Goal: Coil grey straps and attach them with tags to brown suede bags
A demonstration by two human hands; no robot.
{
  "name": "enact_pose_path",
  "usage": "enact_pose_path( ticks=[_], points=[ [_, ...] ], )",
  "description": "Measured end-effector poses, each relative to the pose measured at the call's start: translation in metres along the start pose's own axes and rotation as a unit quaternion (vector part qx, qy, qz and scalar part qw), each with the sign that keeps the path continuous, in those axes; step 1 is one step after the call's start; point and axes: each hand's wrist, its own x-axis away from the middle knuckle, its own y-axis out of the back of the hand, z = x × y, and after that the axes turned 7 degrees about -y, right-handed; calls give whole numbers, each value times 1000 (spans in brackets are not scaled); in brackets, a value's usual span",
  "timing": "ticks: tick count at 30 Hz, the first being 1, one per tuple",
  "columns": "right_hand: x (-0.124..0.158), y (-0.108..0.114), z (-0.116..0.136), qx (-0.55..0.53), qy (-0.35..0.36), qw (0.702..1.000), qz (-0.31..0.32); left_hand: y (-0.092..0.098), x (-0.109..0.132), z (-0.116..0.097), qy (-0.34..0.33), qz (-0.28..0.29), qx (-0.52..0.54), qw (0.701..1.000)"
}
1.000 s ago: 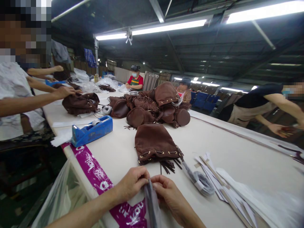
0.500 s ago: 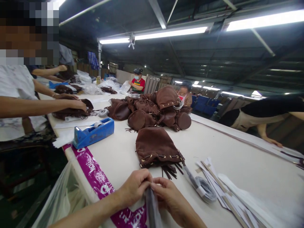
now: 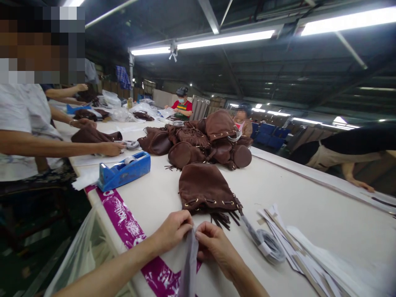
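Observation:
Low in the view, my left hand (image 3: 173, 231) pinches the upper end of a greyish strap wrapped in thin film (image 3: 188, 268). Close beside it, my right hand (image 3: 216, 245) grips the same strap with thumb and forefinger. The strap hangs down toward the bottom edge. Just beyond my fingers lies a brown drawstring bag (image 3: 206, 185) with gold eyelets and tassels. From its right side runs a wrapped strap that ends in a grey coil (image 3: 269, 246) held by a white band.
Several brown bags are heaped (image 3: 192, 140) further back on the table. A blue tape dispenser (image 3: 123, 171) stands at the left edge, near purple printed tape (image 3: 123, 218). White and brown strips (image 3: 297, 247) lie right. At left, a co-worker's hand (image 3: 111, 149) touches a bag.
Both my hands have moved slightly up and apart at the strap's end, and more of the strap shows. The co-worker's near hand has moved right toward a grey coil.

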Motion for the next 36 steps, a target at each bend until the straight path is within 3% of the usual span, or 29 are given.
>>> enact_pose_path(
  ticks=[5,9,12,15,18,21,24,26,29,33,34,36],
  points=[
    [-12,3,-1,33,37,999,-6,-5,3,7,20,22,123,992],
    [-24,-2,3,75,85,993,-34,-3,1,8,13,-4,150,989],
    [-30,-10,6,105,98,986,-80,1,2,3,0,-64,104,992],
    [-32,-14,5,112,104,985,-83,2,11,-5,102,-129,85,983],
    [-31,-15,3,115,108,985,-65,0,30,-16,251,-65,220,940],
    [-34,-14,3,140,126,981,-58,0,44,-25,284,-11,364,887],
    [-42,-18,6,188,168,965,-77,1,42,-27,310,5,420,853],
    [-46,-24,9,216,190,954,-87,2,34,-24,336,1,369,866],
    [-47,-38,13,251,200,943,-88,7,22,-17,332,-26,183,925],
    [-40,-51,27,305,211,926,-73,38,20,-13,295,-2,34,955],
    [-39,-51,34,350,248,900,-78,50,22,-13,290,2,4,957],
    [-41,-49,51,476,350,802,-82,74,24,-13,280,9,-44,959]
  ],
)
